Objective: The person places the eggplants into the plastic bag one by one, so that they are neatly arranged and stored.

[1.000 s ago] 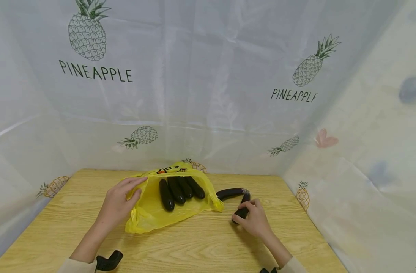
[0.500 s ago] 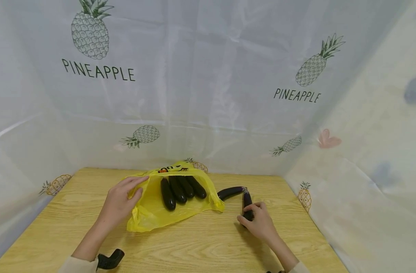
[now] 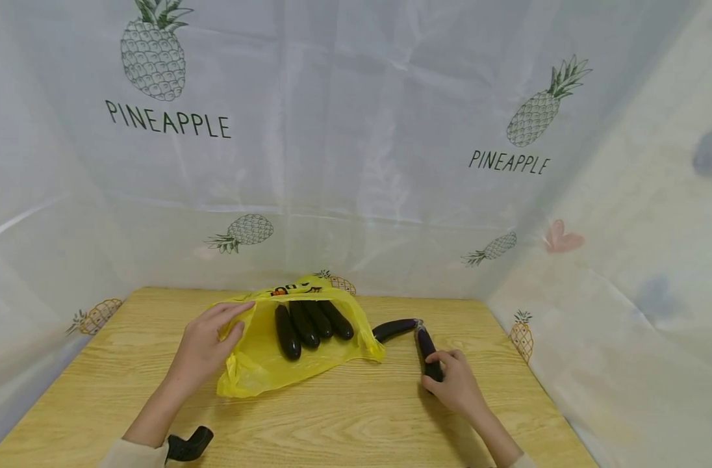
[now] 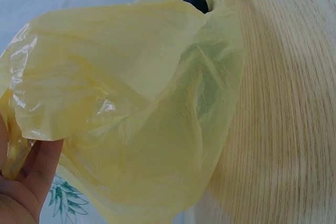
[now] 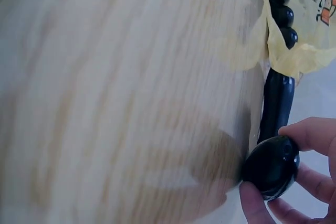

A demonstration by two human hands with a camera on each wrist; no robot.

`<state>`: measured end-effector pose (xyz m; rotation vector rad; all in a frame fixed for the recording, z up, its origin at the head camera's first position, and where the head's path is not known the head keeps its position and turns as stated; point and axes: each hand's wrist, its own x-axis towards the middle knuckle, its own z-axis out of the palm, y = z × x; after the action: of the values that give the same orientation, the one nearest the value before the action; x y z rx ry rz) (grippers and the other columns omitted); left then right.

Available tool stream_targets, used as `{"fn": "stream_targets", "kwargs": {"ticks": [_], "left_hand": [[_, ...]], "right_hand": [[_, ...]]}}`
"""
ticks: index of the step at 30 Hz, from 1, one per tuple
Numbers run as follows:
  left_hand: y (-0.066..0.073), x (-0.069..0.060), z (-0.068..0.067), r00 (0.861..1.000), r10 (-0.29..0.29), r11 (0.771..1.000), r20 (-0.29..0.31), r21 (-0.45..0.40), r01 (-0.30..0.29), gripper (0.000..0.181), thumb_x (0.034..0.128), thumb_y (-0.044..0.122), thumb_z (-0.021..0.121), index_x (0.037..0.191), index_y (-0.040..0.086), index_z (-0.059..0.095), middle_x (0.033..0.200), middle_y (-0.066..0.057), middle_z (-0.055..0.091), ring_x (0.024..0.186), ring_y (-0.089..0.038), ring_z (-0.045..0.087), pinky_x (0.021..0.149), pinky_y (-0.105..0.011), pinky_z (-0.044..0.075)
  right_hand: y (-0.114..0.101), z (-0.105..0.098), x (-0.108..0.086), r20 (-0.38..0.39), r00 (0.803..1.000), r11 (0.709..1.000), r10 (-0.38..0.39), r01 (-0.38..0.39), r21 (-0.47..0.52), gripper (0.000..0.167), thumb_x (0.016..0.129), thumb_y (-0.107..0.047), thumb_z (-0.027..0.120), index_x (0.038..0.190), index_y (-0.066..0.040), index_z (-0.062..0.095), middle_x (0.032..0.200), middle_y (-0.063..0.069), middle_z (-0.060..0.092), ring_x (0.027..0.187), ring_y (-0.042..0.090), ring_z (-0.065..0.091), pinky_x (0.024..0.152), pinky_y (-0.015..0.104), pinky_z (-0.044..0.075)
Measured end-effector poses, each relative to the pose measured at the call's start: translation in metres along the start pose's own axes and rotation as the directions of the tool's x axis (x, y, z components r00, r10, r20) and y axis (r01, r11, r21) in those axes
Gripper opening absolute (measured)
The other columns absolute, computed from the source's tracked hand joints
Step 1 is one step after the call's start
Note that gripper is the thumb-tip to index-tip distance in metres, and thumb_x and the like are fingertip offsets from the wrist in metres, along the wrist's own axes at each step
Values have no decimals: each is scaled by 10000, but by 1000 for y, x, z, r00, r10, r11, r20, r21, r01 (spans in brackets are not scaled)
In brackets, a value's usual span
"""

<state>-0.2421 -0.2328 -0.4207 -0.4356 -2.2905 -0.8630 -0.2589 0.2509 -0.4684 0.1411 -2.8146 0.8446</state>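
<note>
Right hand [image 3: 458,383] curls its fingers and thumb round the rounded end of the held eggplant [image 3: 425,341], right of centre in the lower part of the head view. Over the last second this end has swung to the right, so the eggplant, which slanted toward the lower left, now slants toward the lower right. Its stem end stays beside the stem of the second eggplant [image 3: 395,329]; whether the stems touch is unclear. That leaves the held one laid out on the table [image 3: 309,422], outside the yellow bag [image 3: 253,380] and well apart from the four eggplants [image 3: 288,335] in it.

From the hand, the held eggplant runs toward the upper left of the frame, its rounded end between the digits, as the right wrist view confirms at lower right. The second eggplant lies farther up and left, reaching the bag's edge. At lower left, the left hand [image 3: 203,344] pinches the bag's rim, its place nearly unchanged, with the mouth gaping toward the bottom of the frame.
</note>
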Motion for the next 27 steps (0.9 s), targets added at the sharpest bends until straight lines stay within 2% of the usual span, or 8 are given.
{"fn": "stream_targets", "kwargs": {"ticks": [7,11,14,20,27], "left_hand": [[1,1,0,1000,1,1000,2,1,-1,449,949,-32,752,1373,113,729,1267,-99,731,618,-43,422,477,-238,381],[1,1,-1,1000,-3,1000,4,-2,3,447,950,-34,749,1373,109,729,1263,-103,730,585,-36,385,470,-237,379],[1,0,-1,1000,-4,1000,2,3,4,446,950,-31,750,1372,111,730,1267,-102,731,628,-44,424,473,-237,379],[0,0,0,1000,-4,1000,1,3,4,442,954,-27,749,1373,112,730,1274,-97,731,720,-68,505,487,-240,384],[-2,0,1,1000,-16,1000,14,-8,16,436,971,-7,741,1385,127,724,1287,-90,725,679,-66,484,483,-241,395]], "right_hand": [[4,-8,-2,30,999,1000,14,-15,25,437,849,-158,882,1243,-65,718,1207,185,627,871,202,655,685,356,526],[10,-10,0,47,999,1000,10,-11,22,515,837,-153,890,1305,-59,696,1127,152,667,865,218,670,691,383,552],[13,-12,1,66,998,999,23,-26,47,567,838,-137,885,1356,-46,675,1085,138,689,834,219,685,667,385,568],[14,-14,-1,91,994,994,53,-62,93,592,855,-121,875,1397,-32,655,1074,136,697,798,215,689,654,388,584],[15,-15,-4,84,996,992,43,-52,113,571,866,-116,867,1392,-34,663,1057,119,696,785,199,692,654,369,588]]}}
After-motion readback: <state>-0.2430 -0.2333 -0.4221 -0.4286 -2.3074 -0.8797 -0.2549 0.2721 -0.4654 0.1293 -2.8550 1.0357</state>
